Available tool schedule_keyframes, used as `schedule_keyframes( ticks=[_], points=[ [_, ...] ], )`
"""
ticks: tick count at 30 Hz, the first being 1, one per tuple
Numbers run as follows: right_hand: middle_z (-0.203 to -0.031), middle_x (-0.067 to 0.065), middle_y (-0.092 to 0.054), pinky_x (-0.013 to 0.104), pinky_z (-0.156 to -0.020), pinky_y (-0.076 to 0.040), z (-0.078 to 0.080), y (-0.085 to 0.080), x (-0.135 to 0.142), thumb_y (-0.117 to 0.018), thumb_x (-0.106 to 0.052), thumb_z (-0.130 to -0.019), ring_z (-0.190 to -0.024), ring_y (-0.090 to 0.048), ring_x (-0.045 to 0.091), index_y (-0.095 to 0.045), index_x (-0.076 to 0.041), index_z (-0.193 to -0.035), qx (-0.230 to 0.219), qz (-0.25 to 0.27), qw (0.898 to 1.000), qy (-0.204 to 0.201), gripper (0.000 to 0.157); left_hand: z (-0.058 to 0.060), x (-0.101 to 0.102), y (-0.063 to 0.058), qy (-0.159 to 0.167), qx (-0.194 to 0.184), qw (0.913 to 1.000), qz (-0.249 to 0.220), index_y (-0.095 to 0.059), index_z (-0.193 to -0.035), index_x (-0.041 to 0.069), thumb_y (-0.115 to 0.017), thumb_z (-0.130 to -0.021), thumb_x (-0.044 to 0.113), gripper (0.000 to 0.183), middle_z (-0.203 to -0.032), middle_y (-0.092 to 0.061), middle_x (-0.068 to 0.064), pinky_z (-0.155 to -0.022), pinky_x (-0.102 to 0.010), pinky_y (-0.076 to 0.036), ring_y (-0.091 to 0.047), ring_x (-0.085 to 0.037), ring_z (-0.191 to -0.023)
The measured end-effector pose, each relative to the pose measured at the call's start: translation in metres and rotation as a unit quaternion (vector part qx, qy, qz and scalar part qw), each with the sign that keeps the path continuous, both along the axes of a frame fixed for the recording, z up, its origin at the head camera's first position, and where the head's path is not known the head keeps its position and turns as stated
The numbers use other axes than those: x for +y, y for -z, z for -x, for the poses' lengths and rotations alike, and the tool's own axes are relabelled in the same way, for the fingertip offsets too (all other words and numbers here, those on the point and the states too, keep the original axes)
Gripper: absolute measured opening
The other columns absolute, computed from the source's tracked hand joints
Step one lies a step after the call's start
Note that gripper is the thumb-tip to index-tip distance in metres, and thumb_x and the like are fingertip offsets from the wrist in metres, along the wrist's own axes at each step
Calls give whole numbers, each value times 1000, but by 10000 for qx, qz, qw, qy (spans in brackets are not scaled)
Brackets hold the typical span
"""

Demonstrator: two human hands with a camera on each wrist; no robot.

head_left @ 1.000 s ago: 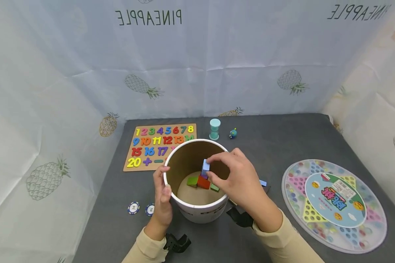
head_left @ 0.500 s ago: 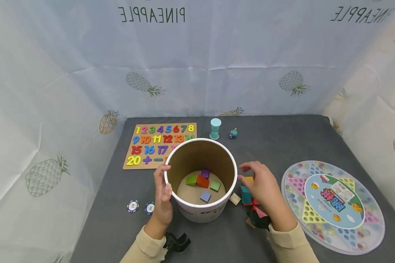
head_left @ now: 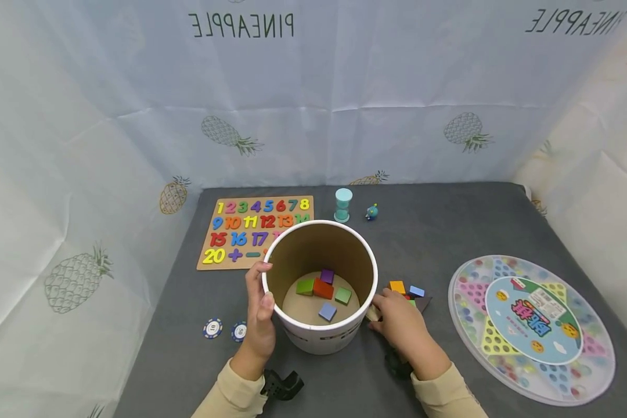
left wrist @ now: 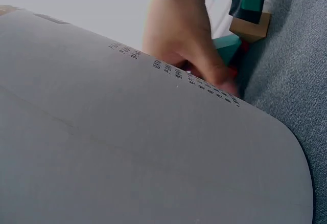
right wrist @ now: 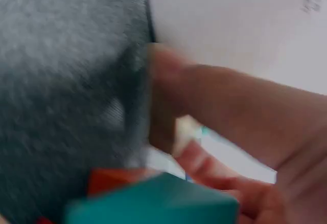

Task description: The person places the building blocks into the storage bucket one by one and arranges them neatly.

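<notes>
Cream sleeves [head_left: 229, 392] are lying at the near edge, 1 on each side, with your 2 hands just beyond. Your left hand [head_left: 258, 325] is grasping the white bucket [head_left: 317, 343] by the left part of its rim. Your right hand [head_left: 401, 326] is pinching a small tan block [head_left: 373, 314] between thumb and fingers, low down on the bucket's right side.

The relation that counts, as I judge it: the block is sitting to the left of your right palm and just right of the bucket's outer wall, well below the rim, so the opening is lying up and left of it. Your right hand is clearly the nearer; the bucket is standing between the block and your left hand. The long axis I cannot tell: your fingers are hiding much of the block, and the right wrist view is blurring.

2 poker chips [head_left: 212, 328] are lying left of the bucket, and a round game set [head_left: 534, 320] is lying well to the right. Inside the bucket, 5 blocks are resting on the bottom, the periwinkle block [head_left: 327, 312] nearest and the purple block [head_left: 326, 276] farthest. An orange block [head_left: 397, 287] is lying just beyond your right hand. Farthest, a number board [head_left: 222, 266], an hourglass [head_left: 342, 205] and a small toy [head_left: 372, 212] are occupying the far side.
</notes>
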State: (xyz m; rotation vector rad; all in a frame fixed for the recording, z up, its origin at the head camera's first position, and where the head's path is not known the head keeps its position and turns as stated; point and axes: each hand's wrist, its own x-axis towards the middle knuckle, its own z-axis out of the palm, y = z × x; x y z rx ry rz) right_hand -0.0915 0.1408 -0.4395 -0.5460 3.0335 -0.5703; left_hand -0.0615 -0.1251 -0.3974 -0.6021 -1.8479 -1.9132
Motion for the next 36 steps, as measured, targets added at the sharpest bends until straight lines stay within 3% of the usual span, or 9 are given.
schedule_keyframes(
  ticks=[6,11,14,17,21,25,28,32,36],
  points=[
    [-89,4,-61,38,-68,-47,6,-33,14,-85,-24,-70,-79,-54,20,-69,-12,-103,786,991,9910,430,38,1,1,0,29,62,10000,-4,-20,-134,0,-34,-95,32,52,-142,-23,-23,-100,-42,-35,-24,-48,-125],
    [-105,8,-66,36,-71,-41,9,-86,13,-81,-18,-74,-86,-50,23,-68,-10,-116,2156,1859,9545,888,44,1,0,0,14,132,9999,33,-20,-134,0,-34,-95,33,53,-142,-23,-24,-100,-43,-34,-24,-47,-125],
    [-110,3,-67,30,-70,-36,5,-113,6,-82,-14,-72,-87,-47,20,-67,-13,-119,2707,2351,9311,665,50,1,0,0,39,130,9999,20,-20,-134,0,-34,-95,32,53,-142,-23,-24,-99,-43,-35,-24,-47,-125],
    [-111,-2,-68,27,-72,-35,1,-128,-8,-84,-16,-70,-87,-46,18,-68,-14,-119,2865,2695,9194,-9,51,1,0,1,49,128,9999,1,-20,-134,0,-34,-95,32,53,-142,-23,-24,-99,-43,-35,-24,-47,-125],
    [-103,-4,-70,26,-67,-35,0,-136,-29,-84,-28,-71,-81,-44,15,-70,-14,-114,2616,2380,9321,-784,48,2,1,1,57,134,9999,-18,-20,-134,0,-34,-95,32,53,-142,-23,-23,-99,-43,-34,-24,-47,-125],
    [-97,-6,-70,25,-63,-36,-2,-138,-38,-81,-39,-73,-79,-39,11,-72,-18,-111,2057,1480,9635,-865,44,4,2,1,59,42,10000,64,-21,-135,0,-34,-95,33,53,-143,-25,-20,-99,-43,-34,-25,-47,-125],
    [-99,-9,-69,26,-65,-37,-3,-139,-40,-80,-40,-75,-80,-38,11,-71,-19,-110,1760,1108,9749,-799,42,5,3,1,95,18,9999,47,-21,-135,0,-34,-95,33,52,-142,-25,-20,-99,-43,-35,-26,-47,-125],
    [-110,-8,-63,30,-72,-39,-2,-138,-37,-77,-39,-79,-86,-40,13,-65,-20,-122,1739,1230,9738,-802,49,5,3,1,203,121,9996,-154,-21,-135,1,-34,-96,33,52,-141,-23,-26,-99,-43,-35,-25,-50,-123],
    [-111,-1,-59,36,-78,-39,3,-128,-23,-72,-32,-85,-94,-43,18,-61,-19,-126,1997,1913,9600,-446,45,2,1,0,211,175,9991,-313,-22,-135,5,-35,-96,35,51,-141,-21,-30,-99,-42,-35,-24,-50,-124]
  ],
)
